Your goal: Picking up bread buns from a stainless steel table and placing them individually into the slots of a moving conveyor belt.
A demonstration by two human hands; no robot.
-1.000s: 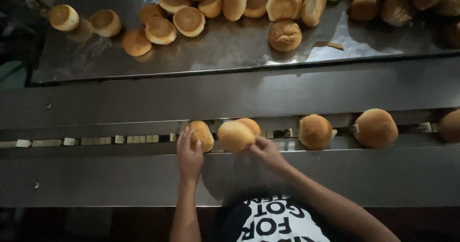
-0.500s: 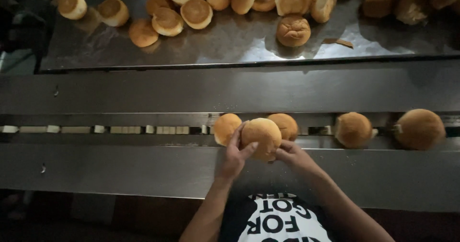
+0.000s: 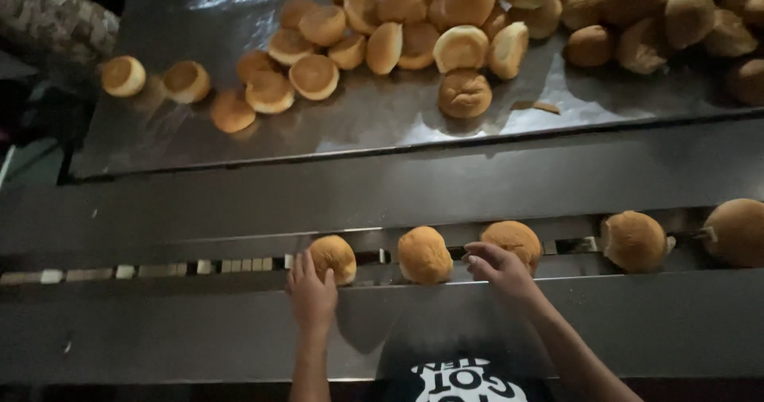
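- left hand (image 3: 312, 294), lower centre-left of the frame: palm down, fingers loosely spread, fingertips resting against the near side of the left bun (image 3: 333, 257); it touches the bun and has no grasp on it.
- right hand (image 3: 500, 268), lower centre-right: fingers curled and half open, tips on the near lower edge of the right bun (image 3: 513, 240); contact only, nothing closed around it.
- middle bun (image 3: 424, 254) sits between the two hands, touched by neither, apart from its neighbours on both sides.
- all three buns lie in the conveyor channel (image 3: 159, 268), a narrow slot running left to right across the middle of the frame.
- two more buns (image 3: 634, 240) lie further right in the same channel, the last one at the right edge.
- metal tray (image 3: 382, 123) fills the upper frame; a pile of buns (image 3: 477, 20) crowds its upper right, with several single ones scattered toward the upper left.
- dark shirt (image 3: 469, 378) with white print shows at the bottom edge.
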